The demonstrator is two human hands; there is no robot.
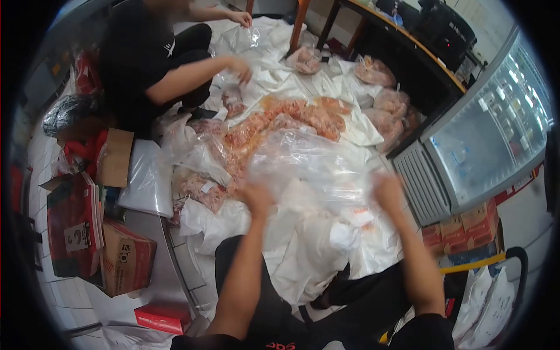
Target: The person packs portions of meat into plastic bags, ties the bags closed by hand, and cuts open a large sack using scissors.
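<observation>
1. One piece of clear plastic [309, 154] is spreading between the left hand [256, 198] and the right hand [387, 189], looking glossy and wrinkled, over white sheeting [297, 251] and near orange-pink raw meat [248, 129].
2. Both hands are blurring at its sides, so I cannot tell whether the fingers are pinching it.
3. One co-worker [137, 64] is crouching at upper left; one glass-door fridge [490, 134] is standing at right.

Pale tiled floor [73, 300] with dark joints shows at left; dark-sided table [423, 81] with wood-coloured edge [432, 56] stands at upper right near a pale wall [497, 34], glass-doored fridge [484, 128] just beside it, grey grille [421, 189] at its base, bright light glinting on the glass [466, 151].
</observation>
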